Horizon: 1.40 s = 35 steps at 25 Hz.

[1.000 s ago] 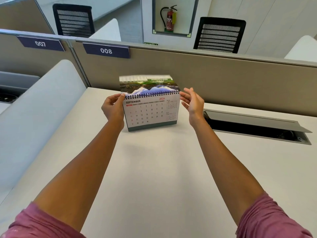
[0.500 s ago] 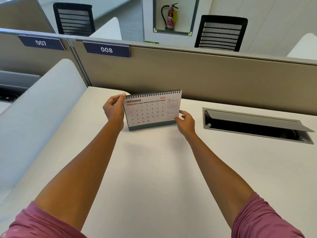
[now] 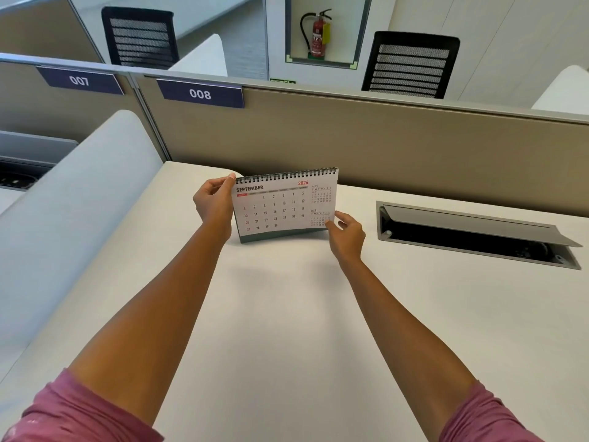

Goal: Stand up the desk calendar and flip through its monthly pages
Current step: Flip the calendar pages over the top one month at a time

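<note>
A spiral-bound desk calendar (image 3: 280, 207) stands upright on the white desk (image 3: 287, 314), near the back partition. Its front page reads SEPTEMBER 2026, and a green base shows along the bottom. My left hand (image 3: 214, 204) grips the calendar's top left corner, with the thumb at the spiral. My right hand (image 3: 345, 236) pinches the lower right corner of the September page, which bows slightly outward there.
A beige partition (image 3: 382, 145) with a 008 label (image 3: 200, 94) closes off the back of the desk. An open cable tray with a raised lid (image 3: 471, 234) is sunk into the desk at the right. A light grey divider (image 3: 73, 212) runs along the left side.
The previous page with the mountain picture went over the spiral to the back, leaving September in front. My right hand dropped from the top right edge to the page's lower right corner.
</note>
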{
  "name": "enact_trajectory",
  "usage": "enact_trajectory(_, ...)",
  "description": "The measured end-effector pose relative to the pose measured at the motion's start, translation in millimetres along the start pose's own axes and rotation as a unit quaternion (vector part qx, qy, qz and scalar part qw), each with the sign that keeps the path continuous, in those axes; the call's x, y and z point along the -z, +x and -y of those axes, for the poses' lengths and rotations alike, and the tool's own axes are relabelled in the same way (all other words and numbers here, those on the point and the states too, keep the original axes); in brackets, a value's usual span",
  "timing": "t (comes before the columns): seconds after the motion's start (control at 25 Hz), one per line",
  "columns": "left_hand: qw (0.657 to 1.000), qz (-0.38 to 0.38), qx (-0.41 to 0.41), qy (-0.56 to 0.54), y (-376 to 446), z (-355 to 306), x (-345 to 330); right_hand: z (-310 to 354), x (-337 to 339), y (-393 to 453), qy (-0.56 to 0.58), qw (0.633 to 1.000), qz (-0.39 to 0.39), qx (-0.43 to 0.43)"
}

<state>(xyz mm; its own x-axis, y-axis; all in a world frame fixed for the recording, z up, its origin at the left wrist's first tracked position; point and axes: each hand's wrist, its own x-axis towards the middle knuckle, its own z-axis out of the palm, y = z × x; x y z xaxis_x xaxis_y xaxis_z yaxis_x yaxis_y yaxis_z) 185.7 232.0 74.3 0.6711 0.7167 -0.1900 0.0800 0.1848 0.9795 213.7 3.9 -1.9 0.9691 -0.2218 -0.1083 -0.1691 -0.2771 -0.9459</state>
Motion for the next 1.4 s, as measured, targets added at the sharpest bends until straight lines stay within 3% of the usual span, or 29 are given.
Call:
enact_trajectory(0.28, 1.000, 0.000, 0.004, 0.000, -1.0, -3.7, 1.4, -5.5, 6.5, -7.0, 0.066, 0.993, -0.084, -0.048)
enact_trajectory(0.88, 1.000, -0.005, -0.004, 0.004, -3.9, -0.6, -0.1, -0.8, 17.5, -16.7, 0.051, 0.997, -0.065, 0.009)
enact_trajectory(0.96, 1.000, -0.007, -0.006, 0.007, -4.4, 0.2, 0.4, 4.1, 21.6, -18.9, 0.086, 0.994, -0.057, -0.025)
enact_trajectory(1.16, 1.000, -0.001, -0.009, 0.018, -5.2, 2.7, 3.8, 26.3, 45.0, -16.3, 0.227, 0.951, 0.098, -0.187)
enact_trajectory(1.4, 1.000, 0.010, 0.006, 0.020, -8.1, -1.7, 4.6, 42.3, 54.4, -8.0, 0.174, 0.929, 0.261, -0.197)
